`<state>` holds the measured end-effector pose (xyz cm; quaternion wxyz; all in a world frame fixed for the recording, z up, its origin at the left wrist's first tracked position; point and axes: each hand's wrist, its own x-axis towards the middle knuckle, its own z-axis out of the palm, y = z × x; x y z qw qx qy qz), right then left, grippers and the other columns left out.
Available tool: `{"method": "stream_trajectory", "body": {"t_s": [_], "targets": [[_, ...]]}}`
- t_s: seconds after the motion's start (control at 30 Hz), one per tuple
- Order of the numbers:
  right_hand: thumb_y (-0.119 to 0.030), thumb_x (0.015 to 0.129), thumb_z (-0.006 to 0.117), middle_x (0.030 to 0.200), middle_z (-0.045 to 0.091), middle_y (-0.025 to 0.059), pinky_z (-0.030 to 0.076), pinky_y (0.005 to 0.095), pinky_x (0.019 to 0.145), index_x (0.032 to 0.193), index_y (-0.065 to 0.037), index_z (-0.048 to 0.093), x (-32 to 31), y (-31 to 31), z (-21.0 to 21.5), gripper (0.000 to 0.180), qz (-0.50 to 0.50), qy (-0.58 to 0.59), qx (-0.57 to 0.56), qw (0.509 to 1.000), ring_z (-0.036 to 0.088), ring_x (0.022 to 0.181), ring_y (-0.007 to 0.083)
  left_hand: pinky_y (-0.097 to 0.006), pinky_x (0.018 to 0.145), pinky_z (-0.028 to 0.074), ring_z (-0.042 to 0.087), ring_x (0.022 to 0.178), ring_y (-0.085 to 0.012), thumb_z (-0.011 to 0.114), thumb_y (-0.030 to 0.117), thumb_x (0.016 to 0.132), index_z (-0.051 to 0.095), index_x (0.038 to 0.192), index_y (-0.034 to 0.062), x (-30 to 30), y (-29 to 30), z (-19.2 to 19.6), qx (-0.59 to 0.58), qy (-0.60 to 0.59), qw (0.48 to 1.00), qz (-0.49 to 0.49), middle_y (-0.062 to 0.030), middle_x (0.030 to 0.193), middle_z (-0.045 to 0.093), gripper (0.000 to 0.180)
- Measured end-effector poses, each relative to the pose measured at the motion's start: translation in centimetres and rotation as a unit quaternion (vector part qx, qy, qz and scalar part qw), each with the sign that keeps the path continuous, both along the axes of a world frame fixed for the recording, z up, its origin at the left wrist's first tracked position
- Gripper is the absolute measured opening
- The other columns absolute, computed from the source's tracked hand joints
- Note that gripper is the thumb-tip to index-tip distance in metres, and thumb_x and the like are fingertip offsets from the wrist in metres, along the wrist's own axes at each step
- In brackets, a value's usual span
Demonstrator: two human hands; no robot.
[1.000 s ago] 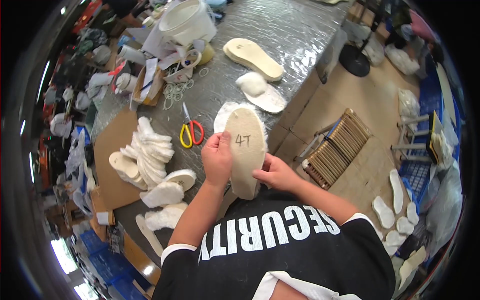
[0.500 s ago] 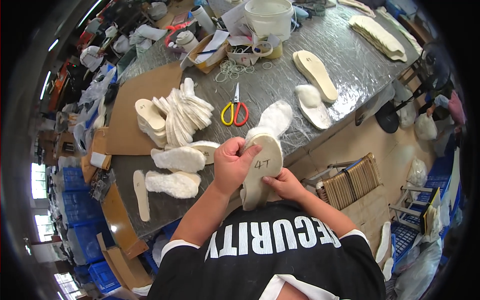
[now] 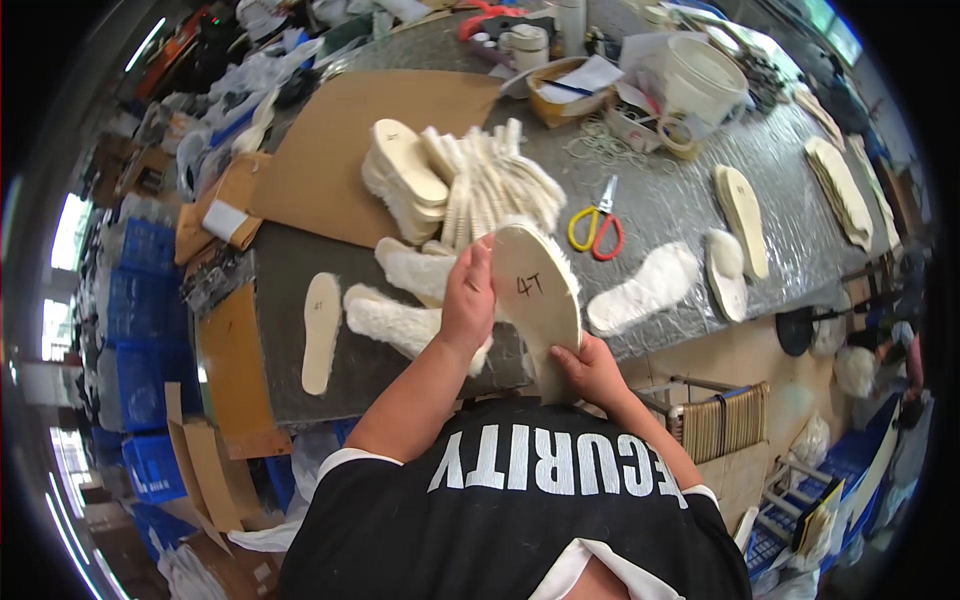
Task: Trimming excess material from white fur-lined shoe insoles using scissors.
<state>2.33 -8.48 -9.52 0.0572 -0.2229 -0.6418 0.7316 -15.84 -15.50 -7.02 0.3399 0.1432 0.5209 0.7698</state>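
Fleecy insole stack (image 3: 470, 185) and scissors (image 3: 597, 222) flank the held insole (image 3: 537, 292).

A long grey worktable (image 3: 690, 215) runs from nine o'clock up toward two o'clock, partly covered by a brown cardboard sheet (image 3: 330, 160). Stacked blue plastic crates (image 3: 140, 300) line the floor at nine o'clock, with bright daylight from a window (image 3: 70, 225) just beyond them. At four o'clock the tan floor (image 3: 740, 360) carries a slatted wooden rack (image 3: 720, 425).
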Motion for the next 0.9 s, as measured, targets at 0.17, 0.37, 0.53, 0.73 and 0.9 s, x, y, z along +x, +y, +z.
{"method": "stream_trajectory", "body": {"t_s": [0.17, 0.37, 0.53, 0.73, 0.9], "targets": [[-0.012, 0.076, 0.057, 0.117, 0.051, 0.0265, 0.045, 0.0426, 0.083, 0.128, 0.003, 0.037, -4.7, -2.9, -2.1, 0.058, 0.077, -0.088, 0.537, 0.835, 0.056, 0.101, 0.0343, -0.032, 0.087, 0.045, 0.052, 0.102, -0.0184, 0.057, 0.018, 0.088, 0.032, 0.128, 0.0003, -0.2, -4.0, -3.4, -0.032, -0.004, 0.997, -0.077, -0.0100, 0.114, 0.050, 0.051], [-0.022, 0.071, 0.069, 0.133, 0.039, 0.0240, 0.039, 0.0443, 0.092, 0.137, -0.009, 0.028, -8.1, -4.3, 1.7, 0.079, 0.163, -0.077, 0.570, 0.802, 0.051, 0.111, 0.0356, -0.039, 0.090, 0.046, 0.056, 0.104, -0.0253, 0.057, 0.009, 0.086, 0.046, 0.120, -0.0018, -8.7, -8.7, -3.1, 0.050, -0.193, 0.976, 0.089, -0.0133, 0.114, 0.056, 0.037], [-0.016, 0.075, 0.069, 0.116, 0.056, 0.0185, 0.048, 0.0389, 0.082, 0.128, -0.005, 0.043, -6.7, -2.4, -0.9, 0.060, 0.130, -0.158, 0.318, 0.926, 0.061, 0.094, 0.0300, -0.044, 0.098, 0.040, 0.050, 0.114, -0.0273, 0.053, 0.019, 0.090, 0.044, 0.126, 0.0009, -16.9, -17.1, -1.4, 0.070, -0.189, 0.943, 0.265, -0.0129, 0.124, 0.052, 0.041], [-0.013, 0.077, 0.065, 0.094, 0.065, 0.0174, 0.051, 0.0340, 0.073, 0.109, 0.000, 0.058, -4.8, -1.0, -2.3, 0.036, -0.017, -0.167, 0.274, 0.947, 0.065, 0.079, 0.0270, -0.045, 0.096, 0.042, 0.052, 0.112, -0.0281, 0.048, 0.030, 0.093, 0.045, 0.126, 0.0028, -19.2, -20.9, 0.1, 0.040, -0.188, 0.934, 0.302, -0.0125, 0.123, 0.053, 0.042], [-0.011, 0.085, 0.060, 0.095, 0.065, 0.0094, 0.049, 0.0279, 0.079, 0.109, 0.001, 0.058, -3.7, -2.1, -1.9, 0.027, -0.026, -0.115, 0.025, 0.993, 0.061, 0.086, 0.0143, -0.042, 0.094, 0.044, 0.055, 0.107, -0.0265, 0.046, 0.034, 0.094, 0.048, 0.123, 0.0024, -18.0, -17.3, -0.8, 0.056, -0.223, 0.949, 0.215, -0.0111, 0.120, 0.055, 0.043]]}}
